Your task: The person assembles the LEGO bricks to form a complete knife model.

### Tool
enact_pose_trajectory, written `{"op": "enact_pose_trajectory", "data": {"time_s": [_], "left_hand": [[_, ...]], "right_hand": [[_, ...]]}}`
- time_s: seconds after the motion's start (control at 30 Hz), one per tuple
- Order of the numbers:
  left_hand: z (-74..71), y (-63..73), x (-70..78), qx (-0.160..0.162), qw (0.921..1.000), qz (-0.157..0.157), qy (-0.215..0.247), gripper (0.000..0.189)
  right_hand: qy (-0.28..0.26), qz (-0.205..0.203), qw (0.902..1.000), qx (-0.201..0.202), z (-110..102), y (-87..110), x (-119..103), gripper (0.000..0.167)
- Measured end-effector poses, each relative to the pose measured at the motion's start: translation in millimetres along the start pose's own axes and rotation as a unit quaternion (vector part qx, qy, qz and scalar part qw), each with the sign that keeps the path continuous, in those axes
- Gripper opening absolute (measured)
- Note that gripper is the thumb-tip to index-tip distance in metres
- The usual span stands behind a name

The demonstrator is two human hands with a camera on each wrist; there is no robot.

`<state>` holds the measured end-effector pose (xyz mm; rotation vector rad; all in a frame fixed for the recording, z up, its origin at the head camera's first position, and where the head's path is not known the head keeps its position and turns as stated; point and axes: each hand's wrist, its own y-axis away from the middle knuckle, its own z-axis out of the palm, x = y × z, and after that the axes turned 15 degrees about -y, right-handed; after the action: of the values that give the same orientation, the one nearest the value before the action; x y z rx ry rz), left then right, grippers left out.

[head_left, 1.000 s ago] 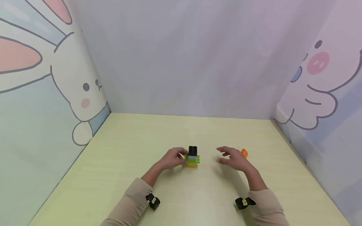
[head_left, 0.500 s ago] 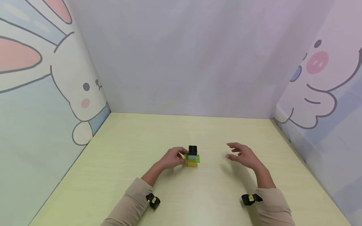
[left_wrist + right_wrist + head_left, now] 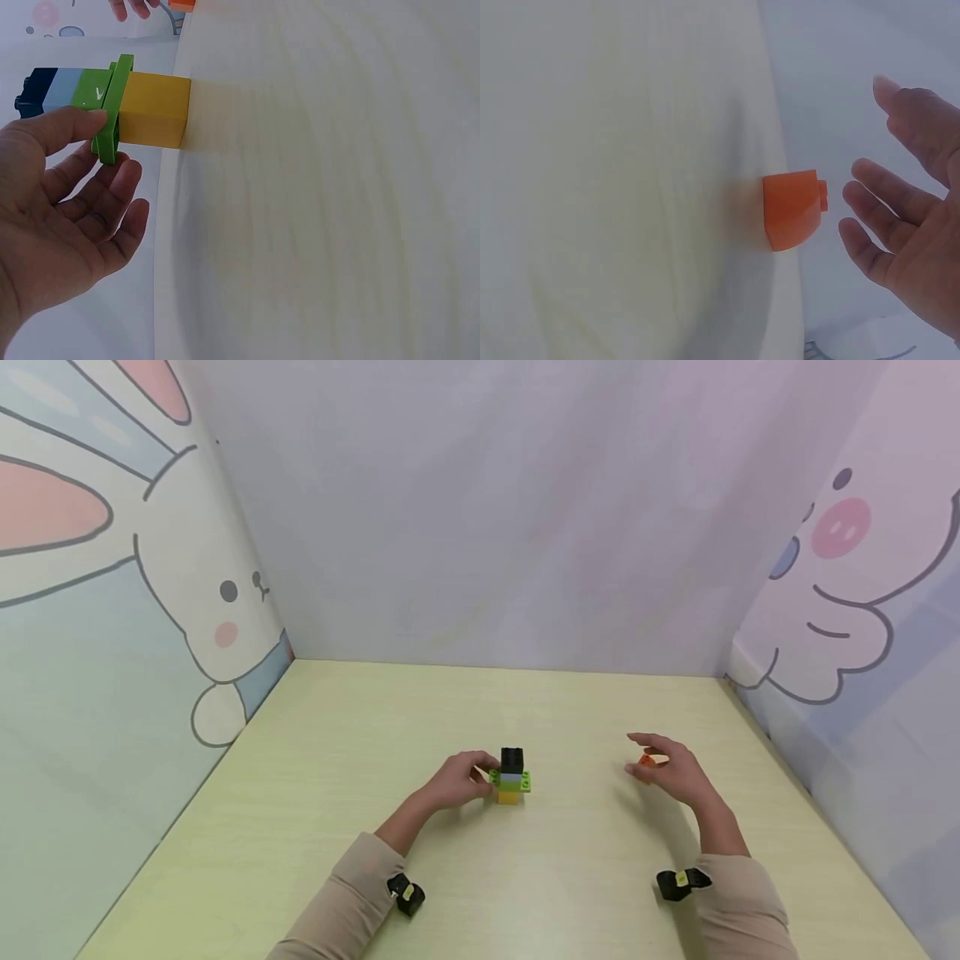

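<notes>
Slightly right of the head view's middle stands a small tower of toy building bricks. It has a black brick on top, then light blue and green ones, a wide green plate and a yellow brick as its base. My left hand pinches the green plate's side, thumb on one face and fingers beneath. Over to the right, my right hand hovers with fingers spread around an orange curved brick. In the right wrist view the fingers are apart from that brick, which sits on the table, stud side up.
The pale wooden table extends around both hands. A grey back wall and printed side walls enclose it, with a rabbit on the left and a pig on the right. Each wrist carries a black strapped camera.
My right hand has moved right and slightly away, from left of the orange brick to over it, staying spread. The left hand and the tower have kept their place.
</notes>
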<state>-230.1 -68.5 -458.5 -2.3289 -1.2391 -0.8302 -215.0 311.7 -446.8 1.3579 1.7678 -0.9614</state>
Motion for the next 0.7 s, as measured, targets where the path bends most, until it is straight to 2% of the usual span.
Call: {"op": "enact_pose_trajectory", "data": {"time_s": [0.23, 0.4, 0.53, 0.7], "left_hand": [[1.8, -0.5, -1.6, -0.005, 1.0000, 0.000, 0.006, 0.033], [3.3, 0.6, -2.1, -0.005, 1.0000, 0.000, 0.008, 0.033], [2.5, 0.8, -1.5, -0.001, 1.0000, -0.001, 0.005, 0.033], [1.2, 0.5, -1.1, 0.002, 1.0000, 0.001, 0.001, 0.033]], "right_hand": [[0.012, 0.020, 0.9997, 0.010, -5, 0.2, 10, 0.059], [-0.012, 0.037, 0.9992, 0.012, -4, 2.1, 19, 0.062], [-0.019, 0.065, 0.9976, 0.007, -6, 0.9, 25, 0.066], [0.001, 0.093, 0.9957, -0.002, -10, -0.8, 30, 0.066]]}}
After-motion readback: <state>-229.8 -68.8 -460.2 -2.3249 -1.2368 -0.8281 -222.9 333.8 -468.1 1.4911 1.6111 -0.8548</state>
